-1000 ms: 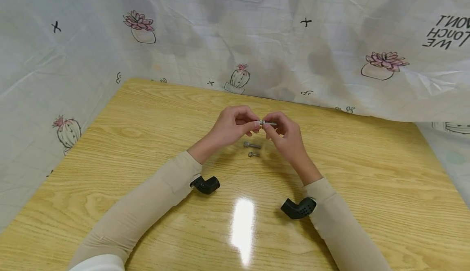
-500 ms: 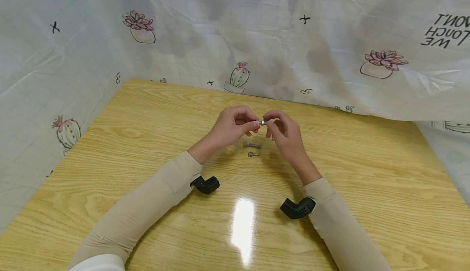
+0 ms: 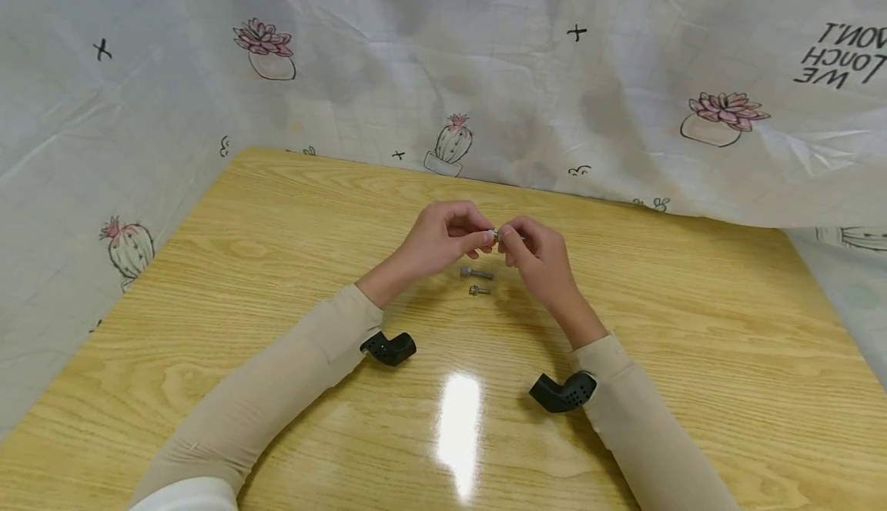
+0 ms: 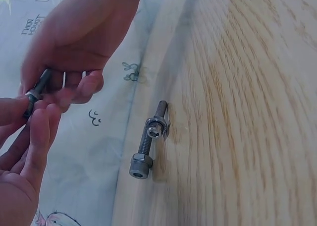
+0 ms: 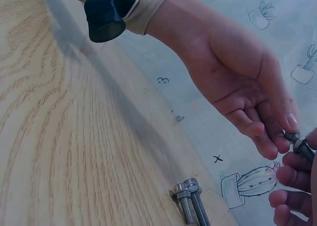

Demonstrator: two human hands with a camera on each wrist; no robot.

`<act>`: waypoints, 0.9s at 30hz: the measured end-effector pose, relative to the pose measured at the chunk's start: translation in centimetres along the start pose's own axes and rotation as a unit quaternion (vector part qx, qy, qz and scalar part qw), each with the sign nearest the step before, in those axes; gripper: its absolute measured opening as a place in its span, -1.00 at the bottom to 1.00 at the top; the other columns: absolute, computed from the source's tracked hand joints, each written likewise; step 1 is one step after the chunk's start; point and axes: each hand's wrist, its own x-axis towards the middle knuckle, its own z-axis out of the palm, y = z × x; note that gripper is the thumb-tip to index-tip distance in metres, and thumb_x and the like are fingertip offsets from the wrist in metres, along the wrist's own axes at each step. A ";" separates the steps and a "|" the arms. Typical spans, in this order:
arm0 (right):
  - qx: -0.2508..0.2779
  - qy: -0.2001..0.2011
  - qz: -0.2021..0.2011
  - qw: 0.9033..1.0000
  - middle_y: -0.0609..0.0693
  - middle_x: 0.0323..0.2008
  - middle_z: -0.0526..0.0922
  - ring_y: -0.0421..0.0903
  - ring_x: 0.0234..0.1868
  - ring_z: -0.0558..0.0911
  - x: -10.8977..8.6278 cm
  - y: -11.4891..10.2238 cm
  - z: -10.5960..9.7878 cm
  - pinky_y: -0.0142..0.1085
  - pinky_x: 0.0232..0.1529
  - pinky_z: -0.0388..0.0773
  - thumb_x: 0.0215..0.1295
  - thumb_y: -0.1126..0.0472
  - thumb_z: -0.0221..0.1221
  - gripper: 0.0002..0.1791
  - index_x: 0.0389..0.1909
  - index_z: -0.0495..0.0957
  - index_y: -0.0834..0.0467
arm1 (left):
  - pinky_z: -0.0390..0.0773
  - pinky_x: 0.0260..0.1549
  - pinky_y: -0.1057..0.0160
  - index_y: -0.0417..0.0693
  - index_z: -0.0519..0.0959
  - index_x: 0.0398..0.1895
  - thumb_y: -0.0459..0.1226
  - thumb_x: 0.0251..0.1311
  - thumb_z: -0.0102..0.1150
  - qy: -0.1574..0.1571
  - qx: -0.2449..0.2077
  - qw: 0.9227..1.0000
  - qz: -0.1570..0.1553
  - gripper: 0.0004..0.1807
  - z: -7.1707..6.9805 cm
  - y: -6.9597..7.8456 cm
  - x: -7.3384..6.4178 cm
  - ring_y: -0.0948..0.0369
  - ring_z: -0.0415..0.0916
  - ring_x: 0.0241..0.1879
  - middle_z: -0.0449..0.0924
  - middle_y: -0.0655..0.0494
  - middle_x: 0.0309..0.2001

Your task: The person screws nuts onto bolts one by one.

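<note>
Above the table my left hand pinches the head end of a metal bolt between thumb and fingers. A nut sits partway along its shaft. From the other side my right hand has thumb and forefinger closed at the nut, covering much of the shaft in the head view. In the right wrist view, the left hand comes in from the top and the right fingers are at the right edge. On the table below lie a larger bolt with a nut and a smaller bolt with a nut.
The wood-grain table has a bright glare patch near the front. A white printed sheet hangs behind and at the sides. Each sleeve carries a black wrist device, left and right.
My right thumb and forefinger shift about the nut: half a second ago the nut showed more openly, now they cover more of it. The left hand and both table bolts stay put.
</note>
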 end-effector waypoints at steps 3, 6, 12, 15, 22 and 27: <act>-0.015 0.003 0.009 1.000 0.22 -0.57 0.54 -0.02 -0.58 0.46 0.1 0.1 0.0 -0.41 -0.53 0.37 0.52 0.23 -0.08 -0.61 -0.46 0.54 0.36 | 0.66 -0.20 -0.10 -0.14 0.63 -0.26 -0.37 0.27 0.19 -0.008 0.006 1.000 -0.001 -0.95 0.1 0.1 -0.1 -0.17 0.66 -0.20 0.67 -0.05 -0.28; -0.011 0.011 -0.001 1.000 0.24 -0.56 0.53 0.01 -0.57 0.46 0.0 0.0 0.0 -0.41 -0.52 0.38 0.52 0.24 -0.09 -0.65 -0.39 0.54 0.35 | 0.65 -0.20 -0.10 -0.14 0.63 -0.27 -0.36 0.28 0.18 -0.002 0.009 1.000 -0.005 -0.95 0.1 0.2 -0.1 -0.17 0.65 -0.20 0.68 -0.05 -0.30; 0.017 0.016 -0.042 0.999 0.12 -0.25 0.62 -0.11 -0.37 0.63 -0.1 0.2 0.0 -0.43 -0.41 0.50 0.39 0.28 0.10 -0.84 -0.08 0.53 0.22 | 0.68 -0.24 0.02 -0.17 0.62 -0.30 -0.36 0.28 0.18 0.018 0.005 1.000 -0.003 -0.95 0.1 0.2 -0.1 -0.18 0.64 -0.21 0.67 -0.10 -0.32; 0.024 0.011 -0.058 0.998 0.08 -0.17 0.62 -0.08 -0.27 0.68 0.0 0.5 0.0 -0.41 -0.37 0.54 0.35 0.27 0.14 -0.83 -0.08 0.53 0.22 | 0.70 -0.28 0.14 -0.18 0.61 -0.30 -0.37 0.28 0.18 0.022 0.007 1.000 0.000 -0.95 0.1 0.2 0.0 -0.18 0.65 -0.21 0.67 -0.11 -0.32; 0.030 0.004 -0.030 0.999 0.16 -0.32 0.59 0.06 -0.49 0.52 0.1 0.5 -0.1 -0.41 -0.46 0.47 0.44 0.25 0.04 -0.83 -0.21 0.55 0.25 | 0.66 -0.21 -0.06 -0.16 0.63 -0.26 -0.37 0.28 0.18 0.009 0.000 1.000 -0.005 -0.94 0.1 0.2 0.1 -0.18 0.65 -0.20 0.69 -0.08 -0.31; 0.005 0.002 -0.007 1.000 0.23 -0.57 0.50 -0.05 -0.59 0.40 0.0 -0.8 -0.3 -0.40 -0.53 0.33 0.49 0.27 -0.05 -0.67 -0.46 0.52 0.33 | 0.65 -0.20 -0.11 -0.15 0.63 -0.26 -0.36 0.27 0.19 -0.012 0.001 1.000 -0.002 -0.94 0.2 0.3 0.1 -0.18 0.65 -0.20 0.68 -0.07 -0.30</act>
